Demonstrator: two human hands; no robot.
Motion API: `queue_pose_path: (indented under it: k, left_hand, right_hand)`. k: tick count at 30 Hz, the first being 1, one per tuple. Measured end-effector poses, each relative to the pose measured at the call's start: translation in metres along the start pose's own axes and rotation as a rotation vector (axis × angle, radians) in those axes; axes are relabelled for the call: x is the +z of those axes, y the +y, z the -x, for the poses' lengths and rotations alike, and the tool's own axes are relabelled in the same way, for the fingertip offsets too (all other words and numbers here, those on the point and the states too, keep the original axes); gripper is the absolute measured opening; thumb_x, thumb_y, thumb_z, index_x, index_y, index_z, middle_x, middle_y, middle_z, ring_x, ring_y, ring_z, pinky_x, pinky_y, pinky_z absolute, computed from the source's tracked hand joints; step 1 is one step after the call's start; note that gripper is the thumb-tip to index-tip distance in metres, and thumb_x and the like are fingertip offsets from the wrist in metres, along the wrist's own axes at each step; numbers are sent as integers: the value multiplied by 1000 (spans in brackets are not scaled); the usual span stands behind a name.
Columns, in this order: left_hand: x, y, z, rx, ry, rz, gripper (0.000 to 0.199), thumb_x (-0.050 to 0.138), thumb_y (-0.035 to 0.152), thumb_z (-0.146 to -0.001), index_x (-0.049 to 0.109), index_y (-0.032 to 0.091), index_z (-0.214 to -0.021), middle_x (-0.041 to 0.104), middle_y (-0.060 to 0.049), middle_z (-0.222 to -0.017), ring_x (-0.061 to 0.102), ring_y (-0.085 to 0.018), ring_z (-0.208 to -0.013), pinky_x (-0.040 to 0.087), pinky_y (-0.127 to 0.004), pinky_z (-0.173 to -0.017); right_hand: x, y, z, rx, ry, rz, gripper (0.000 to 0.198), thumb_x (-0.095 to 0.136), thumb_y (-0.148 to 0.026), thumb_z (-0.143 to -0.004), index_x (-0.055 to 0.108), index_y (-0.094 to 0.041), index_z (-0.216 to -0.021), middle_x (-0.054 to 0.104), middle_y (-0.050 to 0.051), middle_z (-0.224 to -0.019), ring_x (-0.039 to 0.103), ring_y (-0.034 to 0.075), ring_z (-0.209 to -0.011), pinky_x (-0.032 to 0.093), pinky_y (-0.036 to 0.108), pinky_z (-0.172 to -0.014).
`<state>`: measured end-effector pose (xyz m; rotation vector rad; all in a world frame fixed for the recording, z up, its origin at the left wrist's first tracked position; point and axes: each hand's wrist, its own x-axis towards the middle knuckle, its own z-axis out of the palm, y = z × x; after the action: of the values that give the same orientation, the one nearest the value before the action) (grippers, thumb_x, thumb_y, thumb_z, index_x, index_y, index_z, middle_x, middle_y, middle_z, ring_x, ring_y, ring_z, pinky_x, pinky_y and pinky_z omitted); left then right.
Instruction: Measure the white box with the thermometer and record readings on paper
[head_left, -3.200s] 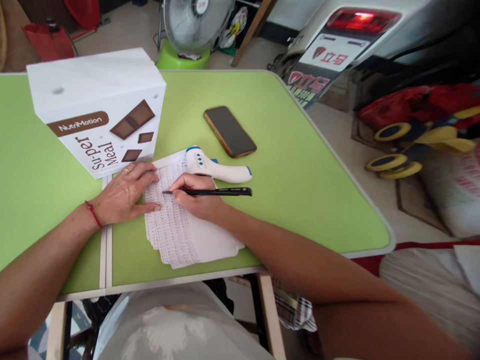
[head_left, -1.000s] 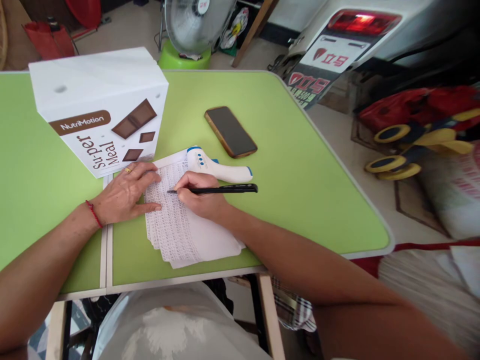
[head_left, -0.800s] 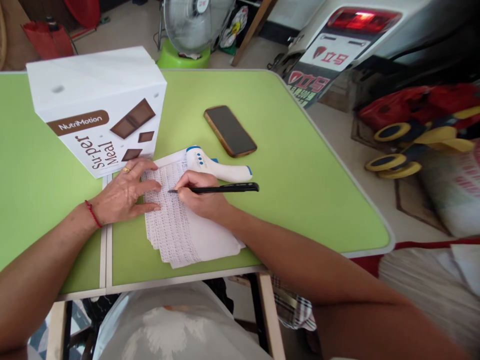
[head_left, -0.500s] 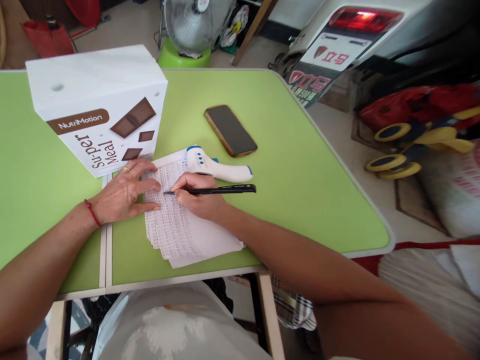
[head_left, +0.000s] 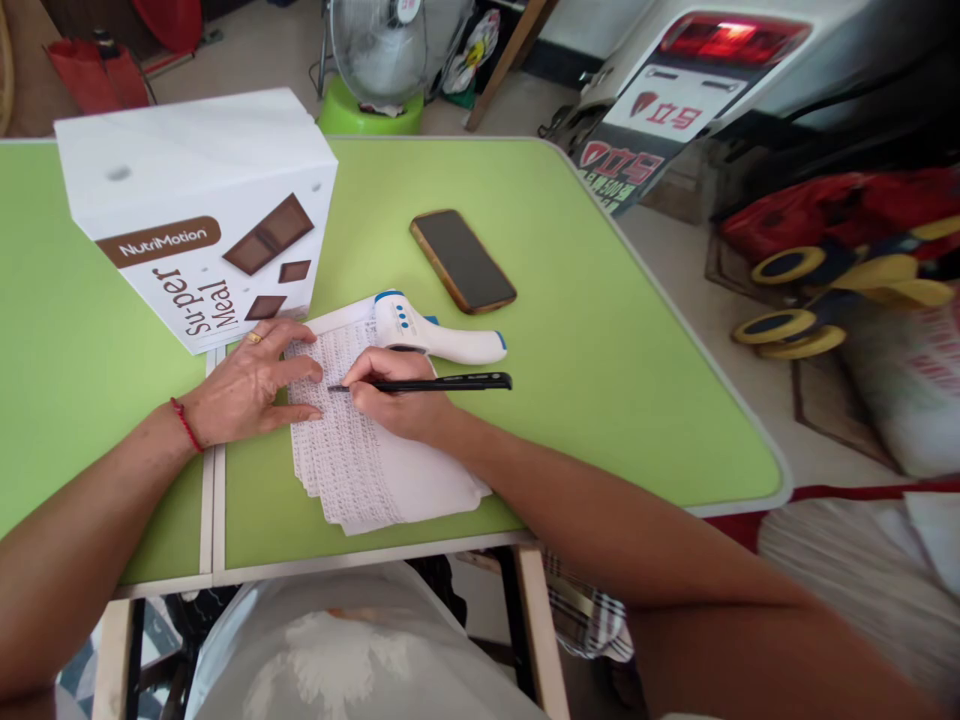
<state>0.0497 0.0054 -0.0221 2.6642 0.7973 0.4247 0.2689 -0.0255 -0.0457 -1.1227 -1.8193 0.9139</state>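
Observation:
Between the fingers of my right hand point(head_left: 397, 395) is a black pen point(head_left: 457, 382), its tip on the sheets of paper point(head_left: 352, 460). Rows of small handwriting cover the left part of the top sheet; the right part is blank. My left hand point(head_left: 255, 385) lies with spread fingers on the left edge of the paper, wearing a ring and a red cord bracelet. A white and blue handheld thermometer point(head_left: 442, 335) rests across the top of the sheets, just beyond my right hand. The white NutriMotion box point(head_left: 202, 200) stands behind my left hand.
A phone point(head_left: 463, 260) lies face up on the green folding table point(head_left: 615, 400), beyond the thermometer. A fan point(head_left: 379, 50) on a green stool stands past the far edge. To the right are a vehicle's rear light point(head_left: 731, 40) and a yellow-wheeled object point(head_left: 787, 265).
The whole view has shifted very slightly. Both hands, the pen and the paper keep practically the same places.

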Motion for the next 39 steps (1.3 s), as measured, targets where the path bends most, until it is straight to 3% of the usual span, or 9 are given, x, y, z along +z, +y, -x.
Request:
queue_pose_path:
  k: [8,15,39]
  left_hand:
    - [1,-1,1,12,2,0,31,62,46,-88,64,18,-102,48,-15,-128,44,-32,-125,40,-52,-104]
    - [0,-1,0,5,-10,-9,30,63,46,-88,63,20,-103,48,-14,-128,45,-32,-124,41,-52,-104]
    - [2,-3,1,68,39,-25,31,62,45,-89,63,17,-103,48,-16,-126,47,-33,-122,42,-52,-103]
  right_hand:
    - [3,0,-1,-8,88,-8,8,50,-19,-67,55,-20,-61,54,-4,-51,44,8,-46,37,23,-48]
    - [1,-1,-1,3,22,-22,6,51,-18,-66,56,-20,-62,54,-5,-51,42,8,-46,35,23,-47]
    - [-1,-1,-1,12,30,-32,8,50,-20,-67,52,-20,-60,52,-5,-51,41,8,-47,33,24,-47]
